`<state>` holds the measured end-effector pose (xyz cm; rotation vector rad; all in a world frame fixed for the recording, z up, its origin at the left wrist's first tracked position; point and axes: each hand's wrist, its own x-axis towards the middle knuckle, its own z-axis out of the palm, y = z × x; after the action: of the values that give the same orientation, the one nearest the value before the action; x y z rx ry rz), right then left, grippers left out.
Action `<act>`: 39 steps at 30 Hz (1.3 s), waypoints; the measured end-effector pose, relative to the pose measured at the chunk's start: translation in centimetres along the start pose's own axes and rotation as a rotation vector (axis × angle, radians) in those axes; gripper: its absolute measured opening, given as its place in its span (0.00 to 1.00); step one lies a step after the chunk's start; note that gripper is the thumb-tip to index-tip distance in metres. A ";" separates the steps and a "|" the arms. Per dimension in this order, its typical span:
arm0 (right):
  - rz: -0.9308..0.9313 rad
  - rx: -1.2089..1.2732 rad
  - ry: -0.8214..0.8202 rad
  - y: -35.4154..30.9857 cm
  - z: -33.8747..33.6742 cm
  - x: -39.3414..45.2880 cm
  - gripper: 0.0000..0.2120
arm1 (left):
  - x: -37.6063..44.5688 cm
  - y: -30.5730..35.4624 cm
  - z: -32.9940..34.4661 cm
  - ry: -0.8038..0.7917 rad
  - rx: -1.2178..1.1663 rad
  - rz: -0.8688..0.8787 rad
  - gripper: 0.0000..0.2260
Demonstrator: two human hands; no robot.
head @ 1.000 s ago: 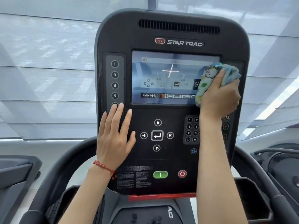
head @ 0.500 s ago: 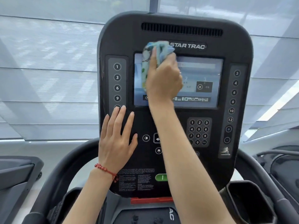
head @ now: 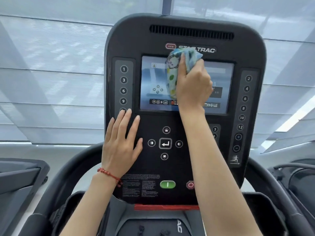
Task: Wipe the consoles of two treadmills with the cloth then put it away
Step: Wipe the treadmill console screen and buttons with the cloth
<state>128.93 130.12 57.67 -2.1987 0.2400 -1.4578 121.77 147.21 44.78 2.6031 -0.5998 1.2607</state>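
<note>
Head view, wiping stroke on a treadmill console. Right hand (head: 193,84) is closed around a bunched pale-blue cloth printed with green and yellow spots (head: 177,68), pressing it flat against the upper middle of the rectangular lit display screen (head: 153,82); the cloth's top edge overlaps the white brand lettering just above the hand. Left hand (head: 121,143), down and to the left of the right hand, lies open with fingers spread against the black plastic console panel (head: 129,40), fingertips touching the bottom of the grey numbered key strip (head: 123,85); a red beaded bracelet (head: 109,175) circles its wrist. Between the two forearms sit the round arrow keys and square enter key (head: 165,143); below these, the green oval start button (head: 167,184) and a partly hidden red stop button (head: 190,185). Black curved handlebars (head: 71,167) flank the console.

Step in hand, as judged: cleaning the screen of one console, the left hand probably steadying the panel. Next move calls for carrying the cloth across the unwiped screen area, then over both key strips and the lower buttons, with light pressure so that no key is triggered.
</note>
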 end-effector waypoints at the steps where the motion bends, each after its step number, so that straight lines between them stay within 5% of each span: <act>1: 0.028 -0.030 -0.019 0.8 -0.6 0.1 0.22 | 0.0 0.0 0.0 -0.005 0.009 0.000 0.21; 7: 0.165 -0.021 -0.091 2.7 -2.6 -0.1 0.22 | -0.3 0.3 -0.4 -0.041 0.055 -0.018 0.22; 16: 0.397 0.496 -0.293 0.6 -4.4 -3.0 0.17 | -3.4 0.9 -1.4 -0.069 0.069 -0.087 0.22; 21: 0.409 0.529 -0.371 -1.9 -3.5 -5.9 0.14 | -5.1 0.2 -1.5 -0.089 0.044 -0.046 0.22; 32: 0.127 0.234 -0.019 -7.8 1.5 -11.5 0.21 | -6.6 -3.2 -0.5 -0.034 -0.134 0.085 0.21; 39: 0.021 0.103 0.162 -11.2 4.8 -5.9 0.20 | -7.0 -4.4 -0.4 -0.063 -0.181 0.123 0.23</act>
<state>129.43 143.63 56.80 -1.9935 0.2360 -1.6017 119.48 153.20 39.58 2.4965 -0.8559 1.1038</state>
